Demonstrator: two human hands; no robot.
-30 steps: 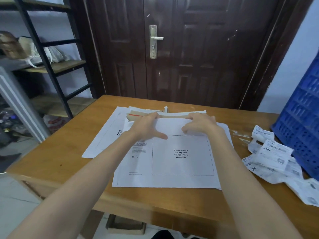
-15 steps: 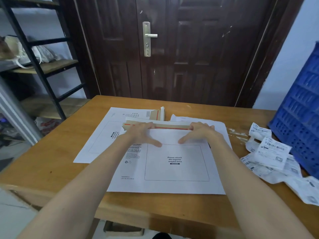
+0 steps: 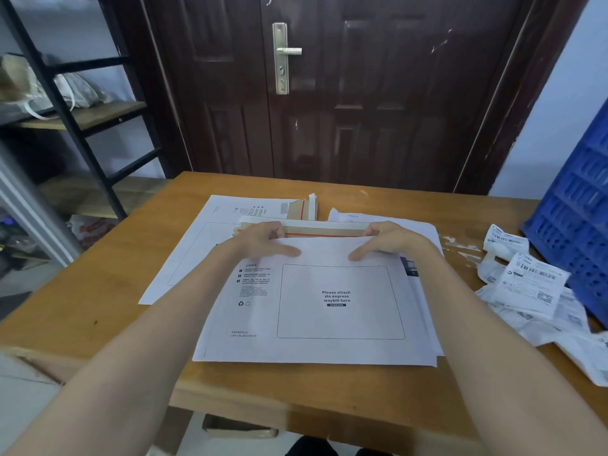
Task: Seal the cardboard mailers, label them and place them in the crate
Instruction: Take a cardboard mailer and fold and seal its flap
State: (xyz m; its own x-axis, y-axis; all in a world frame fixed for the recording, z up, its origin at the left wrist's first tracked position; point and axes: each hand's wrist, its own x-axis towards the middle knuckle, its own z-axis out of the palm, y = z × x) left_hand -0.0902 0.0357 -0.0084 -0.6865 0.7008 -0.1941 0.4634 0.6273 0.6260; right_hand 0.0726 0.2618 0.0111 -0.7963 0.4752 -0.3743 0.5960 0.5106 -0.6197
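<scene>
A white cardboard mailer (image 3: 329, 317) lies flat on the wooden table (image 3: 98, 291), its printed waybill box facing up. Along its far edge runs the brown flap (image 3: 324, 230) with a red strip. My left hand (image 3: 263, 240) grips the flap's left end, fingers curled over it and thumb lying on the mailer's face. My right hand (image 3: 388, 240) holds the right end the same way. Loose shipping labels (image 3: 533, 284) lie in a crumpled heap at the right. The blue crate (image 3: 579, 209) stands at the table's right edge.
More white mailers (image 3: 197, 245) lie under and to the left of the top one. Bits of peeled backing (image 3: 460, 245) are scattered near the labels. A dark door (image 3: 329, 93) stands behind the table and a black shelf rack (image 3: 75, 120) at the left.
My hands have slid apart along the far edge toward the flap's ends. The brown flap with its red strip, mostly covered a second ago, now shows between them.
</scene>
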